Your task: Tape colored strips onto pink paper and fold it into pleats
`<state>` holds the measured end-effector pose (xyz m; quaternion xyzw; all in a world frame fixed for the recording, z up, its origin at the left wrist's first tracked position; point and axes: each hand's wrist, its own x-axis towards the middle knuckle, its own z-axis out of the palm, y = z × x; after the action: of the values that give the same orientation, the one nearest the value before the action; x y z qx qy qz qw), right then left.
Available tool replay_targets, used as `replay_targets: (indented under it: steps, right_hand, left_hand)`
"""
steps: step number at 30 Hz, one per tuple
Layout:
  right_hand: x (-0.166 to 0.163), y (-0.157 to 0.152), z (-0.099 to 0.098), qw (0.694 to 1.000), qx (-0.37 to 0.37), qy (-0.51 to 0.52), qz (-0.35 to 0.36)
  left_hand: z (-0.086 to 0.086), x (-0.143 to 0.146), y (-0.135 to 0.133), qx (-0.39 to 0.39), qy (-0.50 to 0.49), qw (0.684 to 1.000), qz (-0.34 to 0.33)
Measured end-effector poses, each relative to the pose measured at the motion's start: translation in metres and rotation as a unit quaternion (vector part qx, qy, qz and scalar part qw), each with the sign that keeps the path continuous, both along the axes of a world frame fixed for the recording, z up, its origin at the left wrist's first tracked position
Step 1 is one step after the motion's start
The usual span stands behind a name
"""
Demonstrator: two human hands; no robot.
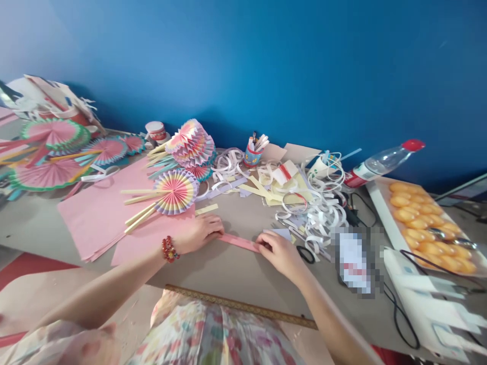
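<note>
Patterned clothing [220, 329]: showing on the near side of the pink strip [239, 242]; possibly catching anything sliding off the table [228, 274].
Right hand [279, 253]: pinching the right end of the pink strip, making a clamped grip of thumb and finger; risking a skewed crease by pulling unevenly.
Left hand [203, 233]: holding the left end of the pink strip, making a closed grip but hiding the thumb; risking a slip by loosening too soon.
Pink strip: stretching between both hands over the table, looking folded; possibly springing open or tearing under too much tension.
Beaded bracelet [170, 249]: circling the wrist left of the pink strip; possibly dragging and creasing the pink sheets [89, 230] beyond.
Black loop [305, 254]: lying right of the pink strip, near the right hand; possibly snagging fingers in a sideways sweep.
Pleated fan [175, 191]: lying left of and beyond the pink strip; risking crushed folds from a careless left reach.
White paper curls [327, 218]: heaping right of and beyond the pink strip; possibly tangling through a wide right-hand swing.
Bottle [384, 165]: appearing tilted, far right beyond the pink strip; possibly toppling if knocked.
</note>
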<state>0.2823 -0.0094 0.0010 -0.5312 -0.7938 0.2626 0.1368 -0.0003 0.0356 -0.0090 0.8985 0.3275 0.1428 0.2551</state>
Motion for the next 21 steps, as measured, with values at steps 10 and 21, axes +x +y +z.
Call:
replay_targets:
  steps: [10,21]
  right_hand:
    - [0.005,0.009,-0.004,0.999,-0.035,0.011,0.0]
    - [0.007,0.01,-0.011,1.0,-0.01,0.013,-0.006]
  left_hand:
    - [-0.008,-0.004,0.002,0.035,0.025,0.999,-0.025]
    - [-0.016,-0.008,0.007,0.012,0.02,0.999,-0.034]
